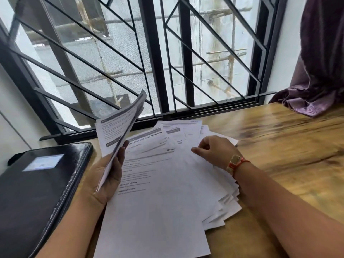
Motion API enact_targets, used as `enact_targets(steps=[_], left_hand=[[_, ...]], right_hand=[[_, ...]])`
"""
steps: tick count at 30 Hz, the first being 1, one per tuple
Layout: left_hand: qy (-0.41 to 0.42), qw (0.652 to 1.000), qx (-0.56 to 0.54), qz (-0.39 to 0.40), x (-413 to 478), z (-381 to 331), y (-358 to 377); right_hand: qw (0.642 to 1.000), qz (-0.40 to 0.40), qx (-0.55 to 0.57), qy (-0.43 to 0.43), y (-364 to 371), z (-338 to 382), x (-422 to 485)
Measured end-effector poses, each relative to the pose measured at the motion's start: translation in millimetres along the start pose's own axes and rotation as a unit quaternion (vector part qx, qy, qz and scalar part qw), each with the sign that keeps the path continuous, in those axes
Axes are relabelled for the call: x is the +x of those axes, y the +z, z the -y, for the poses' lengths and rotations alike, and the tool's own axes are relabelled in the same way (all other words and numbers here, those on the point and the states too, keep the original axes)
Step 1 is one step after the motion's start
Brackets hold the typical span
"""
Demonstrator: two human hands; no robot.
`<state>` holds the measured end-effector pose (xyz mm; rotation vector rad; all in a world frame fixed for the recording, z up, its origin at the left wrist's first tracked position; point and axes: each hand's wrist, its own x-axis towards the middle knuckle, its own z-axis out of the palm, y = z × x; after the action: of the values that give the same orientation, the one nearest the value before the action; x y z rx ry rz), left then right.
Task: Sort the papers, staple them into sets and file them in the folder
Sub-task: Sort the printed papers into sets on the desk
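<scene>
**Sheaf raised in the left hand, right hand on the fanned sheets**

The person's left hand point(108, 175) grips a sheaf of papers point(119, 131) at its lower end, thumb on the near side and fingers wrapped behind. The sheaf stands tilted, its top edge leaning away toward the window grille point(149, 53), with printed text on the face that shows.

Just to the right of that hand, the fanned papers point(167, 192) lie flat on the wooden bench point(288, 146), overlapping and spread out toward the right. The right hand point(216, 151) rests on their upper right part, knuckles up and fingers curled. Thumb and forefinger seem to pinch the edge of a sheet, though motion blur makes the grip hard to confirm. A red and gold wristband point(235, 162) sits on that wrist.

The black folder point(37, 192) lies closed on the bench to the left of the left forearm, apart from both sets of papers. A purple curtain point(320, 62) hangs at the far right, its hem touching the bench.
</scene>
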<state>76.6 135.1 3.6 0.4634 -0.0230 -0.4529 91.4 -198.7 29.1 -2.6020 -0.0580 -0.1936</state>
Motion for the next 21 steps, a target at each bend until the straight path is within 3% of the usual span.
enact_targets(steps=[3, 8, 12, 17, 21], left_hand=[[-0.027, 1.0, 0.004, -0.003, 0, -2, -3], [0.084, 0.996, 0.005, 0.001, -3, 9, 27], [0.106, 0.993, 0.047, -0.033, 1, 2, 18], [0.106, 0.987, 0.108, -0.047, 2, 4, 16], [0.065, 0.997, 0.03, -0.04, 1, 3, 16]], right_hand=[[0.997, 0.035, -0.012, -0.065, 4, 10, -7], [0.974, 0.135, -0.037, -0.18, 17, 26, -24], [0.951, 0.205, -0.136, -0.184, 26, 29, -27], [0.954, 0.215, -0.147, -0.152, 19, 19, -17], [0.958, 0.216, -0.13, -0.134, 13, 10, -11]])
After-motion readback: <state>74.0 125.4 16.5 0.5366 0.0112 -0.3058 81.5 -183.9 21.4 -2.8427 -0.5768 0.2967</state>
